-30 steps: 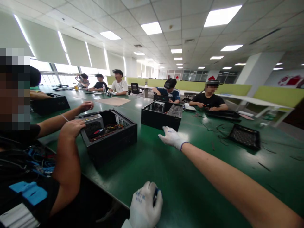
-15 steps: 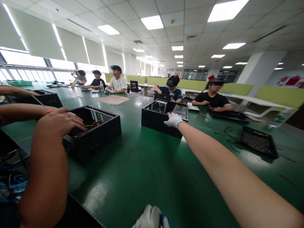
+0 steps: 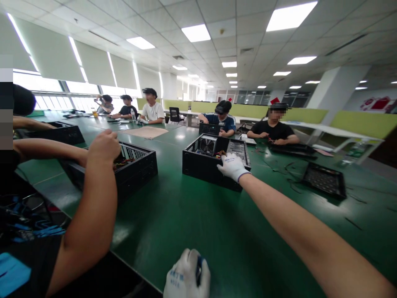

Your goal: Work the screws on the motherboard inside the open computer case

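Note:
My right hand point(image 3: 233, 166), in a white work glove, reaches out along the table. Its fingers are hooked over the near wall of an open black computer case point(image 3: 206, 169), with the palm outside. A fan unit point(image 3: 207, 145) and coloured wires point(image 3: 221, 153) show inside that case. Low in the view, my left hand point(image 3: 187, 275) is also gloved, with its fingers curled closed. Something dark with a blue part shows between thumb and forefinger, mostly hidden. It is close to the table edge, away from the case.
On the left, a co-worker's arm point(image 3: 94, 194) reaches into another open computer case point(image 3: 136, 167). A perforated black panel point(image 3: 324, 179) and loose cables point(image 3: 293, 184) lie to the right on the green table point(image 3: 173, 215). Several people sit farther back.
The case and my right hand on it are slightly nearer. My left hand has come further up into view. The co-worker's near hand has lifted at the left case.

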`<action>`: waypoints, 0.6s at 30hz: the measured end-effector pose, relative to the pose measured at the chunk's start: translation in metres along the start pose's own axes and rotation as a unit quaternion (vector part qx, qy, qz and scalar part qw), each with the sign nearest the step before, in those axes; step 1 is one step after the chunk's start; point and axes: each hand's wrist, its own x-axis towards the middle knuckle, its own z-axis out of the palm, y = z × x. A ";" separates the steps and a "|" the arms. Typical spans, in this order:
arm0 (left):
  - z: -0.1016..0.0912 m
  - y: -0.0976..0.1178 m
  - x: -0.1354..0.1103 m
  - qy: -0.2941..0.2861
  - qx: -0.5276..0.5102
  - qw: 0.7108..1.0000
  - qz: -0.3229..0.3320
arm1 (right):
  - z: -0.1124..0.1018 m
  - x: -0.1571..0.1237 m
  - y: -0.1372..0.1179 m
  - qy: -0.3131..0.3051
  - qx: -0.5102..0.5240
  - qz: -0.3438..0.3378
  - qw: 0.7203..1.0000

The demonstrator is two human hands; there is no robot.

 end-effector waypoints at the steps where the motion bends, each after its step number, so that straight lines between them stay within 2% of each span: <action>1: 0.017 0.015 -0.024 -0.006 -0.001 1.000 0.002 | -0.003 -0.016 0.004 0.003 -0.001 -0.005 1.000; 3: 0.047 0.036 -0.062 -0.009 0.003 1.000 -0.006 | -0.011 -0.051 0.014 0.008 -0.004 -0.017 1.000; 4: 0.058 0.042 -0.076 0.012 0.014 0.999 -0.032 | -0.014 -0.069 0.020 0.011 -0.006 -0.022 1.000; 7: 0.076 0.047 -0.096 -0.023 0.021 0.997 -0.066 | -0.026 -0.124 0.035 0.015 -0.010 -0.031 0.999; 9: 0.078 0.044 -0.098 -0.039 0.021 0.997 -0.064 | -0.034 -0.161 0.042 0.023 -0.015 -0.038 0.999; 14: 0.072 0.034 -0.095 -0.011 -0.008 0.999 -0.053 | -0.057 -0.247 0.052 0.048 -0.031 -0.056 0.997; 18: 0.050 0.044 -0.091 0.018 -0.045 0.997 -0.068 | -0.074 -0.309 0.058 0.073 -0.017 -0.083 0.994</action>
